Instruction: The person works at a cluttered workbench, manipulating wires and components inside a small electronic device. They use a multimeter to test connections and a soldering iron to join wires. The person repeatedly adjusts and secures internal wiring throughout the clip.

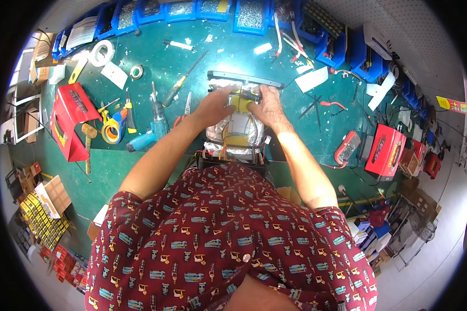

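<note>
In front of me at the bench edge stands a foil-wrapped electrical unit [238, 126] with yellow patches, a black end panel at its near side and thin coloured wires. A long black end plate [245, 79] crosses its far end. My left hand [217, 107] grips the unit's far left part, fingers curled. My right hand [267, 108] grips the opposite side, thumb turned inward. Between the fingertips lies a small dark cylindrical part [250, 96]; which hand holds it, I cannot tell. The fingertips are partly hidden.
To the left lie a teal power drill [158, 122], a screwdriver [177, 89], tape rolls [113, 129], a hammer [89, 132] and a red metal cover [73, 119]. Blue parts bins [250, 15] line the back. On the right are a red multimeter [347, 147] and a red box [385, 153].
</note>
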Motion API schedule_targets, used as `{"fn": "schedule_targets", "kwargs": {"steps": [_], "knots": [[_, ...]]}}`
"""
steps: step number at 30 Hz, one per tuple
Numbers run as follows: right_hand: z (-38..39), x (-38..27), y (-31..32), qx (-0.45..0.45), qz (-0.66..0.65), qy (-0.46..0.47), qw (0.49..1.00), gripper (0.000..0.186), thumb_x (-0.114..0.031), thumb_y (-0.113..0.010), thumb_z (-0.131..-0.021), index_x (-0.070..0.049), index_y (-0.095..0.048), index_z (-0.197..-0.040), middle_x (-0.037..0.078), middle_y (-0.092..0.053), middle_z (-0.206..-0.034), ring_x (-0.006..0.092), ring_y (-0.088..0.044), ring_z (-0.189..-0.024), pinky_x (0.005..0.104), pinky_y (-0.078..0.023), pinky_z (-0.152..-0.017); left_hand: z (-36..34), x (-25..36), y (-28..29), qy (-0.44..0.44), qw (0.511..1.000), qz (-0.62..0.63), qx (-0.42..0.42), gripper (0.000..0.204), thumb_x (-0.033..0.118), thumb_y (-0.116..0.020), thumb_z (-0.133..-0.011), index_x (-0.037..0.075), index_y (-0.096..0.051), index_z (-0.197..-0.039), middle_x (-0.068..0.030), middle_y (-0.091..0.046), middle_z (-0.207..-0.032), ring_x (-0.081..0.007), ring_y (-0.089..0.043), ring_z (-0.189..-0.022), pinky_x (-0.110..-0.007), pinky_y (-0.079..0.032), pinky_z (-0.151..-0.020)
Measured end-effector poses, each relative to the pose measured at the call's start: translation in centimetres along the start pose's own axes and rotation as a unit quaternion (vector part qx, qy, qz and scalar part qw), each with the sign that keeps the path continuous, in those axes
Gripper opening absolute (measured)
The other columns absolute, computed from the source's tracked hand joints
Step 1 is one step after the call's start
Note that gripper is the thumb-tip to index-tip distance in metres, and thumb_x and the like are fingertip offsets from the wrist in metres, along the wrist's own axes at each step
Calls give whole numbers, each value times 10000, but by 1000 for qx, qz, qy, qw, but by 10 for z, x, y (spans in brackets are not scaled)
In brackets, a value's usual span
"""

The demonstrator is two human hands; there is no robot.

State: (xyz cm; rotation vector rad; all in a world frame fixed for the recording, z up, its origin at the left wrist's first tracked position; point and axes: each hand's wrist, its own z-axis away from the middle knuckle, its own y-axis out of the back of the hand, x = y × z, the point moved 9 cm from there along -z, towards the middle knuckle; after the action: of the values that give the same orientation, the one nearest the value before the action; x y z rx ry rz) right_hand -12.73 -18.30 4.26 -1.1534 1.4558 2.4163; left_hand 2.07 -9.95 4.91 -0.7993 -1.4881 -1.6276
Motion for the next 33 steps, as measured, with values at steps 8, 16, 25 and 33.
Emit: {"fn": "schedule_targets", "kwargs": {"steps": [8,16,25,33], "knots": [[7,-4,9,-8,-17,27,999,449,-130,-775,-774,24,-613,-1163,185,-609,-1155,307,-591,-1129,389,-504,-938,-2,-13,-5,105,992,-15,-69,591,126,-715,-812,121,-490,-1358,-139,-638,-820,-313,-660,-802,-427,-498,-711],[69,-40,23,127,-59,118,983,364,-43,-725,-798,-3,-677,-1156,124,-673,-949,216,-662,-794,313,-541,-734,4,-16,-6,34,999,-38,0,621,161,-711,-817,138,-502,-1401,-133,-608,-802,-318,-628,-799,-444,-491,-690],[62,-47,9,40,34,86,995,192,-149,-674,-870,7,-665,-982,230,-689,-984,424,-669,-908,481,-538,-805,4,-21,-12,26,1000,11,-6,679,161,-720,-800,146,-483,-1436,-158,-625,-910,-294,-632,-822,-424,-526,-749],[57,-46,3,-28,65,22,997,202,-160,-667,-875,11,-646,-980,268,-694,-919,467,-673,-893,525,-534,-797,5,-21,-10,58,998,-20,-19,681,185,-734,-810,148,-475,-1439,-164,-643,-981,-326,-652,-915,-435,-533,-801]]}}
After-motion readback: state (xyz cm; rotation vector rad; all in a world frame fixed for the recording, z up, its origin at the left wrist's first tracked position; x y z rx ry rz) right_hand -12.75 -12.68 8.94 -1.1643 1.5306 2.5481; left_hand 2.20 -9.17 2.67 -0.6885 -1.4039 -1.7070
